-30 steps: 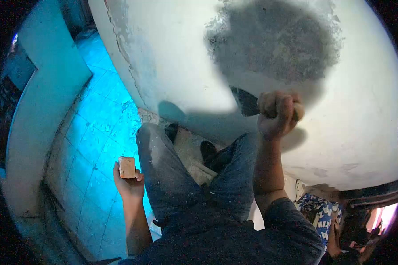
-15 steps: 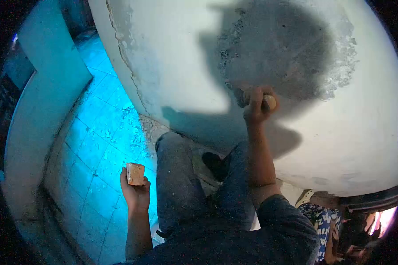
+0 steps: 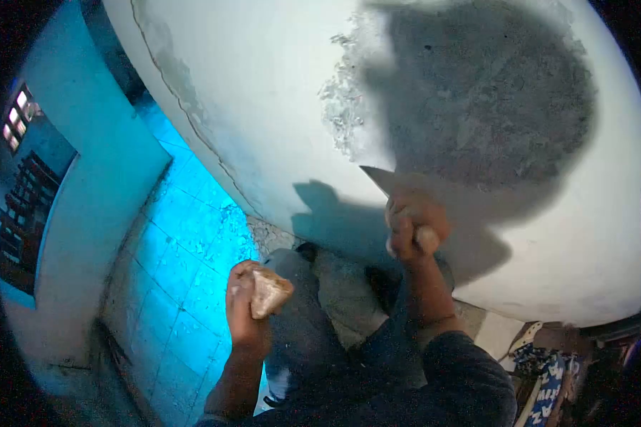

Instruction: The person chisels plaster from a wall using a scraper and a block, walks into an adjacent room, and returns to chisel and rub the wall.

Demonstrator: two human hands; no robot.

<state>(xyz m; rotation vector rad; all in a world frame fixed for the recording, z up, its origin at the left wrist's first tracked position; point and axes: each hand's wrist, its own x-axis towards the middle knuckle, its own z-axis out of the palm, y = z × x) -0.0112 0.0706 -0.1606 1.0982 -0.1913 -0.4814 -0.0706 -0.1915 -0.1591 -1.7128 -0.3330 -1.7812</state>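
Note:
My right hand (image 3: 417, 228) is closed around the pale, round-ended handle of a scraper (image 3: 374, 179). Its dark, pointed blade sticks out past my fingers to the upper left, close to the wall (image 3: 278, 99); whether it touches I cannot tell. Above the hand, the wall carries a rough grey patch (image 3: 470, 92), largely under my shadow, with flaking edges. My left hand (image 3: 246, 306) grips a tan-orange block (image 3: 269, 293) with whitish faces, held tilted over my left knee. Its exact material is unclear.
Bluish-lit floor tiles (image 3: 181, 263) with scattered flakes lie to the left, beside a low wall (image 3: 107, 142). Rubble (image 3: 267, 235) collects at the wall's foot. My knees are bent near the wall. A patterned blue-and-white cloth (image 3: 548, 388) is at lower right.
My right hand has come down from the grey patch, and the scraper blade now shows. My left hand has moved up and right with the block, which has turned. The view has shifted.

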